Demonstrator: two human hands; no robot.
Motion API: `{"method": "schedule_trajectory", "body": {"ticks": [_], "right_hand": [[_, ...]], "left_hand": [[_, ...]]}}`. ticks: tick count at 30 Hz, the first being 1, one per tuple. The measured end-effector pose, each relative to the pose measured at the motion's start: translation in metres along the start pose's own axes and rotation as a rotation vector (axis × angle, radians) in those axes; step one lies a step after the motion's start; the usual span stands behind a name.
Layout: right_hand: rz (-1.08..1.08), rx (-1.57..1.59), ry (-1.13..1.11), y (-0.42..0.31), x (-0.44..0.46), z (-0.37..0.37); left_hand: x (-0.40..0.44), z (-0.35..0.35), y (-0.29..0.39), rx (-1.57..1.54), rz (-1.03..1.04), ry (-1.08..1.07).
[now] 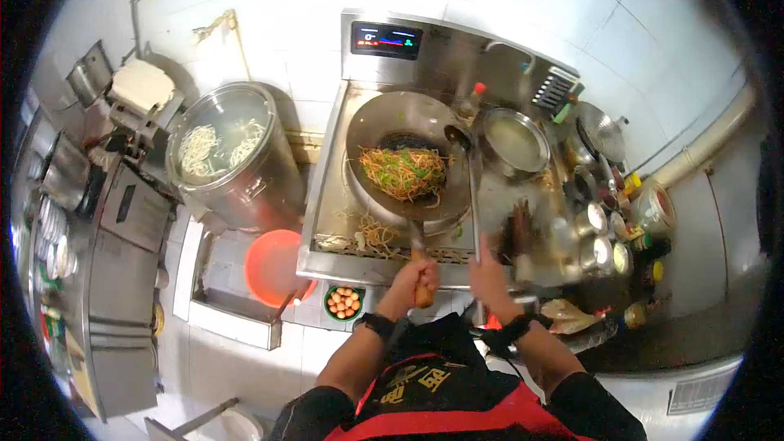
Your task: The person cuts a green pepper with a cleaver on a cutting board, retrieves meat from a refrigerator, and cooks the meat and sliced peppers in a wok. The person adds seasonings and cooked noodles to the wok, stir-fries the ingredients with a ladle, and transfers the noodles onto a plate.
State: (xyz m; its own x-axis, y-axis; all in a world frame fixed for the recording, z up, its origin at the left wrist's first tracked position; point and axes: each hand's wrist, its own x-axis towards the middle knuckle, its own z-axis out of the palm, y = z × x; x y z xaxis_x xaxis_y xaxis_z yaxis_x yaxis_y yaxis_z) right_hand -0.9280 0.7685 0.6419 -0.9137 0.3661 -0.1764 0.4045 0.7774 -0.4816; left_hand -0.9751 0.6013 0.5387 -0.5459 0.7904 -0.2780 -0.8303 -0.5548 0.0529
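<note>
A large wok (pixel 376 126) sits on the steel stove, with a heap of noodles and green vegetables (pixel 404 171) in it. My left hand (pixel 415 282) is closed round the wok's wooden handle (pixel 424 296). My right hand (pixel 490 278), somewhat blurred, is wrapped round the long handle of a ladle (pixel 459 139), whose dark bowl rests at the wok's right side. Loose noodles (pixel 374 235) lie on the stove top in front of the wok, to its left.
Left stands a big steel pot (pixel 261 188) with noodles in water. An orange basin (pixel 273 269) and a basket of eggs (pixel 343 303) are below. Right of the wok are a metal bowl (pixel 514 143), a red-capped bottle (pixel 470 104) and several seasoning containers (pixel 603 253).
</note>
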Motion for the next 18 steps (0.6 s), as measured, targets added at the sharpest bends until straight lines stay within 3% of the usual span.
{"method": "schedule_trajectory", "body": {"ticks": [1,3,4,6,7,8,9,10,11,13,15,18], "right_hand": [[-0.027,0.003,-0.013,0.0,-0.009,0.006],[0.048,0.816,-0.418,0.003,-0.024,0.02],[0.021,0.81,-0.469,-0.018,-0.036,0.001],[0.44,1.207,-0.872,-0.065,-0.071,-0.061],[0.418,1.185,-0.935,-0.057,-0.063,-0.059],[0.47,1.446,-1.338,-0.039,-0.049,-0.056],[0.546,1.676,-1.755,-0.026,-0.035,-0.049],[0.424,1.623,-1.915,-0.023,-0.026,-0.041],[0.439,1.565,-1.982,-0.035,-0.029,-0.048],[0.166,1.315,-1.548,-0.067,-0.041,-0.075],[-0.061,1.0,-1.359,-0.09,-0.052,-0.09],[-0.554,0.711,-1.26,-0.091,-0.041,-0.066]], "left_hand": [[-0.012,0.002,-0.012,-0.001,0.03,0.005],[-0.042,0.019,-0.034,0.441,0.251,0.328],[-0.056,0.037,-0.037,0.537,0.255,0.417],[-0.082,0.05,-0.049,0.552,0.377,0.491],[-0.093,0.06,-0.052,0.593,0.462,0.522],[-0.111,0.08,-0.055,0.545,0.433,0.679],[-0.126,0.05,-0.062,0.666,0.54,0.524],[-0.144,0.038,-0.071,0.494,0.524,0.505],[-0.16,0.034,-0.08,0.322,0.515,0.474],[-0.193,0.065,-0.099,0.275,0.663,0.528],[-0.216,0.062,-0.121,0.125,0.735,0.397],[-0.237,0.059,-0.136,0.105,0.838,0.426]]}}
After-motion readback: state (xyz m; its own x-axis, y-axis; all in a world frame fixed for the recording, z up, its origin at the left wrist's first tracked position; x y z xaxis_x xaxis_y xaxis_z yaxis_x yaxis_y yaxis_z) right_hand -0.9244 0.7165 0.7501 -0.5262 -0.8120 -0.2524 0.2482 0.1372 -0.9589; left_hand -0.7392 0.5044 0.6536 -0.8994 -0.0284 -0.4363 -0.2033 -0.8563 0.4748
